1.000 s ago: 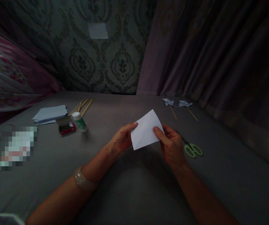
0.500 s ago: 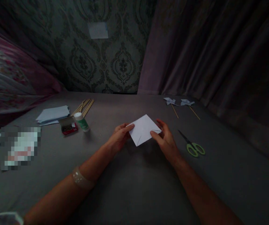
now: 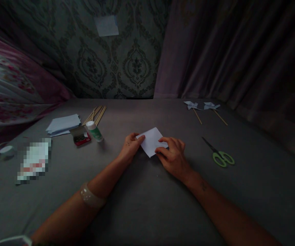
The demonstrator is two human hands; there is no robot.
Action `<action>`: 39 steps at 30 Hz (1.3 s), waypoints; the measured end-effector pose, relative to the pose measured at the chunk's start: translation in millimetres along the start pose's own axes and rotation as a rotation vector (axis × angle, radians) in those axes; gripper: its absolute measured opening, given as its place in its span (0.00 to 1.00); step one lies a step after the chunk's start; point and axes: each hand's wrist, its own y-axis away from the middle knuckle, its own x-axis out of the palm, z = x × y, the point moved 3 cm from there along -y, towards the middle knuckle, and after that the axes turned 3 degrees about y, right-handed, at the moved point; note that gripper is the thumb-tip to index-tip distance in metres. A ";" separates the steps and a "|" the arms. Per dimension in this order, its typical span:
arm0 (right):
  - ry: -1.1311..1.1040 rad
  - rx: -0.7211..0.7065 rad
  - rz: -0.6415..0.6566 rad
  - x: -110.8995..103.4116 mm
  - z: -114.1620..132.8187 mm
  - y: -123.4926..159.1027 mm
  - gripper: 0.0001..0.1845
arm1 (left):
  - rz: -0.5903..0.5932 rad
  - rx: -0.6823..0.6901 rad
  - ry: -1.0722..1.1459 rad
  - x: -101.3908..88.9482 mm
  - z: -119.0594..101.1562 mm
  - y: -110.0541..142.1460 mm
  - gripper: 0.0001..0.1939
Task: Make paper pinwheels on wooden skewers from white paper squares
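**White paper square held cornerwise between two hands**

The paper sits at the centre of the frame, above the grey cloth. One corner points to the top of the frame, another toward the bottom; its sides look nearly equal, so no long axis stands out.

The left hand is clamped on the left corner, thumb on top. The right hand has thumb and forefinger apart, tips at the paper's right part; whether they pinch it, I cannot tell.

At centre left, the white-capped bottle has a green label, too small to read. The packet at far left is pixelated, its print illegible.
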 end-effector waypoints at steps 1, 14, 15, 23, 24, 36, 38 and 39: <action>0.000 0.002 0.016 0.5 -0.6 0.2 0.05 | 0.014 0.021 -0.028 0.1 0.7 -0.9 0.12; -0.062 0.092 0.186 10.7 -5.8 2.4 0.05 | 0.301 0.586 -1.102 -0.1 -10.7 25.2 0.06; -0.074 0.103 0.191 11.3 -6.3 2.3 0.05 | 0.340 0.592 -1.137 0.8 -9.8 27.5 0.07; -0.126 0.181 0.239 16.2 -11.7 -1.3 0.08 | 0.366 0.685 -1.313 5.3 -8.7 35.5 0.12; -0.129 0.187 0.247 16.6 -12.7 -2.8 0.08 | 0.365 0.687 -1.317 6.2 -9.1 36.7 0.12; -0.155 0.282 0.326 23.6 -27.6 -24.5 0.05 | 0.463 0.646 -1.160 9.2 -7.1 37.3 0.13; -0.164 0.291 0.345 24.3 -29.1 -27.1 0.05 | 0.461 0.647 -1.158 8.9 -5.7 36.5 0.13; -0.169 0.295 0.354 24.7 -29.7 -28.2 0.05 | 0.458 0.654 -1.160 8.8 -5.2 36.3 0.12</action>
